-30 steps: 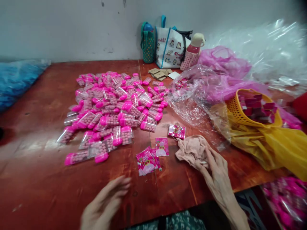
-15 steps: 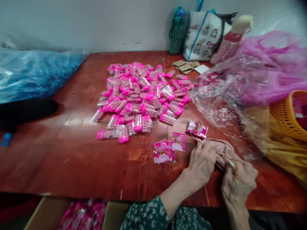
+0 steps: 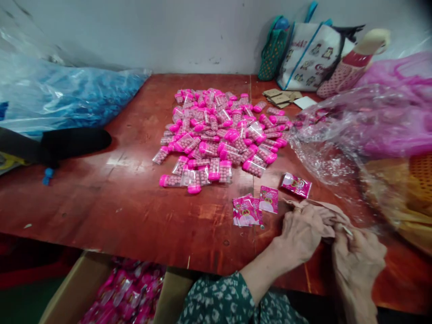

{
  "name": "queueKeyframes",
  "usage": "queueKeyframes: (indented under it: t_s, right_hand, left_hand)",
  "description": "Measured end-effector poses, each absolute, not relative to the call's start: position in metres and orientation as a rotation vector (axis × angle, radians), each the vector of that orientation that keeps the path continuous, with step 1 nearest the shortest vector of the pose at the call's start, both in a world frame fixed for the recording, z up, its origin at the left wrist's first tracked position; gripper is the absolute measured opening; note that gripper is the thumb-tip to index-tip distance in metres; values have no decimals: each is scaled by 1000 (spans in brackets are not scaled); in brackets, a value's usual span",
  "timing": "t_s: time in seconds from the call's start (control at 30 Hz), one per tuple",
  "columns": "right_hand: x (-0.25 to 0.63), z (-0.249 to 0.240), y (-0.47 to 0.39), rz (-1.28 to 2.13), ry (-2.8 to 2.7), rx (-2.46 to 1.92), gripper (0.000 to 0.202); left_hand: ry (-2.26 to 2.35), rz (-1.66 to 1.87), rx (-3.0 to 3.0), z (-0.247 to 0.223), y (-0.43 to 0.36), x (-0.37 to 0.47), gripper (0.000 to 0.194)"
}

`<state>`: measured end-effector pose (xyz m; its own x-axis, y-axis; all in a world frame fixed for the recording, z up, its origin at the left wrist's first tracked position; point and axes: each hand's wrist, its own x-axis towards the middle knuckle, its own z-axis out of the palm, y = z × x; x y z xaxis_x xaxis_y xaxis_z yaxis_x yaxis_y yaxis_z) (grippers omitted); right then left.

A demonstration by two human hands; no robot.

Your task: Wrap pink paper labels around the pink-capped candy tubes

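Observation:
My left hand [image 3: 302,231] is closed on a crumpled beige-pink cloth [image 3: 329,216] near the table's front right. The fingers of my right hand [image 3: 359,256] pinch the cloth's right side, and a small white piece [image 3: 347,230] shows at the fingertips. Just beyond the cloth lies a pink packet stack [image 3: 296,185]. Left of it are a single pink sachet [image 3: 269,199] and some overlapping pink sachets [image 3: 246,211]. A large pile of clear tubes with pink caps and pink beads [image 3: 219,135] covers the table's middle.
Blue-filled plastic bags [image 3: 87,96] lie at left beside a black object [image 3: 76,141]. A white bag [image 3: 308,58], green pouch [image 3: 274,54] and brown cards [image 3: 281,97] stand or lie behind. Pink plastic [image 3: 394,117] and a yellow basket [image 3: 421,173] are right. An open carton [image 3: 72,288] sits below the front edge.
The view has shifted, so the table's contents appear farther right. Both hands remain at the cloth, whose folds have changed slightly between them.

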<state>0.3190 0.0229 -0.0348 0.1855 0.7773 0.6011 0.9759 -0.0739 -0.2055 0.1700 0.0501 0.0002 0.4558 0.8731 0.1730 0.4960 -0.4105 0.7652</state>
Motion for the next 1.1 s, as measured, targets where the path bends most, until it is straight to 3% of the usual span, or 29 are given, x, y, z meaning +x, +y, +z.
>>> queueKeyframes:
  t_s: [0.3, 0.47, 0.6, 1.1]
  right_hand:
    - [225, 29, 22, -172, -1596, -1691, 16]
    - [172, 9, 35, 236, -1867, -1558, 14]
    - [152, -12, 40, 325, -1895, -1573, 10]
    - [149, 5, 25, 333, -1787, -1403, 19]
  left_hand:
    - [1175, 982, 1695, 28, 44, 114, 24]
    - [1575, 1142, 1253, 28, 11, 20, 16]
    - [1772, 1258, 988, 17, 2, -24, 12]
    - [1407, 1223, 781, 21, 32, 31, 14]
